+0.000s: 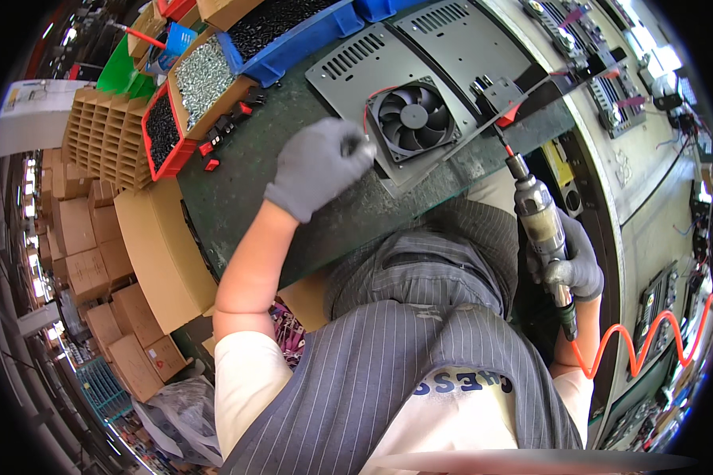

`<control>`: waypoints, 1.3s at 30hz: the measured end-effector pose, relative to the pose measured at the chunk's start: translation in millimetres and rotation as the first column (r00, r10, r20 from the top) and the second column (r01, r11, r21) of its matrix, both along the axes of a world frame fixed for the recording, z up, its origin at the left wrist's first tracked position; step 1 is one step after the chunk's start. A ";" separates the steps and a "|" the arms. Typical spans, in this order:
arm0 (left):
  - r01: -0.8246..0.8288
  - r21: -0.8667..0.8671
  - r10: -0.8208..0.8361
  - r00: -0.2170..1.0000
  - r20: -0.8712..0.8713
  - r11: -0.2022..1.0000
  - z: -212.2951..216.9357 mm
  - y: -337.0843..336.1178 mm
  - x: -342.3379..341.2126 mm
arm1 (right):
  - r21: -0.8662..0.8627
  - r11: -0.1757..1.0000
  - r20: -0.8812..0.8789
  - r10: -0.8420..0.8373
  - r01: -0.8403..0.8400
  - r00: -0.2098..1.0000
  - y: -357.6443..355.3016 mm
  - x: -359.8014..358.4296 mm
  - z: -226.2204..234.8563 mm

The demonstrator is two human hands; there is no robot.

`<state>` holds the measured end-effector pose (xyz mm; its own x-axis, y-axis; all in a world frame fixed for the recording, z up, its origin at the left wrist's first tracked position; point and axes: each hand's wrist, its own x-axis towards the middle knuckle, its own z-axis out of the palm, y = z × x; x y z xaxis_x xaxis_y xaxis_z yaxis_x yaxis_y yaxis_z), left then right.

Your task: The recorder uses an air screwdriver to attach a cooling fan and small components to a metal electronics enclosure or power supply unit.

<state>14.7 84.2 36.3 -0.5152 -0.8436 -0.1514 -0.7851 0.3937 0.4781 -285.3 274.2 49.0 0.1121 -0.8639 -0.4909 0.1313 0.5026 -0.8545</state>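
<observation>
My left hand [318,165], in a grey glove, hovers by the near left edge of a dark metal panel [455,54]. Its thumb and fingers are pinched together; whatever is between them is too small to make out. A black cooling fan [414,117] with a red wire sits on the panel, just right of that hand. Grey-gloved too, my right hand [580,265] is wrapped round an air screwdriver [539,215], its bit pointing up and away. The bit's end is close to a red part [509,115] at the panel's right edge.
Far left are a bin of silver screws [203,75], a red bin of black screws [162,131] and a blue bin [293,36]. Small black-and-red parts [226,131] lie beside them. An orange coiled hose [638,360] trails right, before a conveyor [638,178] carrying assemblies.
</observation>
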 end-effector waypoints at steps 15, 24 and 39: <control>0.289 -0.335 -0.291 0.956 0.045 0.897 27.6 -36.6 -35.8 | 0.157 0.984 0.061 -0.099 0.088 0.993 -4.8 6.7 17.8; 0.336 0.428 -0.136 0.891 -0.433 0.839 15.0 -22.6 -46.5 | 0.258 0.964 0.056 -0.087 0.070 0.995 -6.5 5.0 27.4; 0.485 0.552 -0.032 0.770 -0.637 0.678 5.6 -41.7 -60.9 | 0.271 0.954 -0.009 -0.134 0.131 0.991 -7.8 7.0 33.4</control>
<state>-46.2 42.6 41.9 -0.8687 -0.4442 -0.2190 -0.2157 -0.0587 0.9747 -278.2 266.3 82.4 0.0115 -0.7063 -0.7078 0.2201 0.6923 -0.6872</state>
